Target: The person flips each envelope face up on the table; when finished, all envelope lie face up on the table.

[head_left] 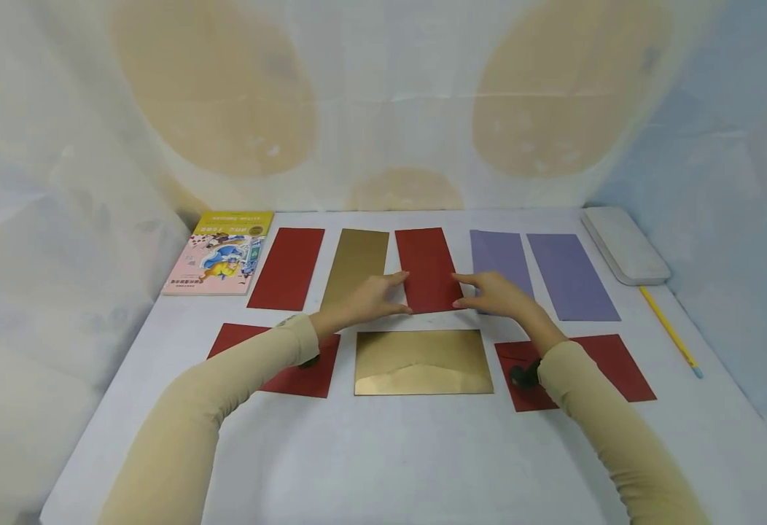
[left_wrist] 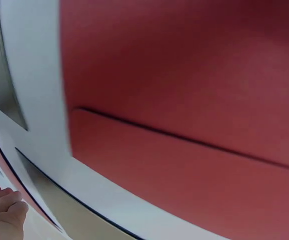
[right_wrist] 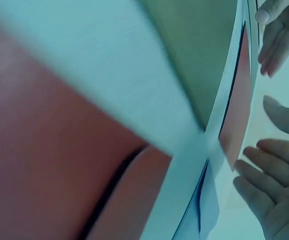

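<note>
A red envelope [head_left: 428, 270] lies upright on the white table, in the middle of the back row. My left hand [head_left: 369, 297] is at its left edge, thumb and fingers spread apart. At the opposite edge, my right hand [head_left: 498, 294] has its fingertips against or very close to the paper. In the right wrist view the fingers of the right hand [right_wrist: 272, 185] are extended, facing the left hand [right_wrist: 279, 42]. Below both hands lies a gold envelope [head_left: 423, 362], set sideways. A flap line crosses the nearer red envelope [left_wrist: 184, 135] in the left wrist view.
Beside the middle envelope lie another gold envelope [head_left: 355, 266], a red one [head_left: 286, 268] and two purple ones [head_left: 503, 255]. Red envelopes [head_left: 613, 368] lie under both forearms. A book [head_left: 218, 255] is at back left; a pale case [head_left: 625, 244] and yellow pencil [head_left: 671, 328] are at right.
</note>
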`<state>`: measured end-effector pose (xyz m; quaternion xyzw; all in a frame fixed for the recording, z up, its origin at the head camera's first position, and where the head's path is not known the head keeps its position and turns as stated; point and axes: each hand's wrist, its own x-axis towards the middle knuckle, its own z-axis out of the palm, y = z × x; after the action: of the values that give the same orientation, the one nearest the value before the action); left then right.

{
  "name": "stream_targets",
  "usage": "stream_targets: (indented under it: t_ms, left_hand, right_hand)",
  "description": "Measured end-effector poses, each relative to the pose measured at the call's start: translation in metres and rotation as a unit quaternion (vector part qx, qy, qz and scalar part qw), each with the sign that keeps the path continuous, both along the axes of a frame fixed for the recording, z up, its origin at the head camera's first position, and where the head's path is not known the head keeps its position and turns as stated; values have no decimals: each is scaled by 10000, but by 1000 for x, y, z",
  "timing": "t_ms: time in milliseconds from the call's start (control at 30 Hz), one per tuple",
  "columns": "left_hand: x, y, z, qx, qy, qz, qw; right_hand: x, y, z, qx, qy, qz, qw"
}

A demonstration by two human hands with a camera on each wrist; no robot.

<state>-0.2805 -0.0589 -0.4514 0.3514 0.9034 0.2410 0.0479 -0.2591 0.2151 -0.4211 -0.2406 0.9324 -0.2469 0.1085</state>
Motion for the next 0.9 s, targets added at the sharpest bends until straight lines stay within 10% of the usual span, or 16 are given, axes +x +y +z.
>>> stream_targets:
  t_ms: [900]
  left_hand:
    - [0,24,1,-561,-98,287,9980]
  right_hand:
    - [-16,-14,-7,46,-382,-380,9985]
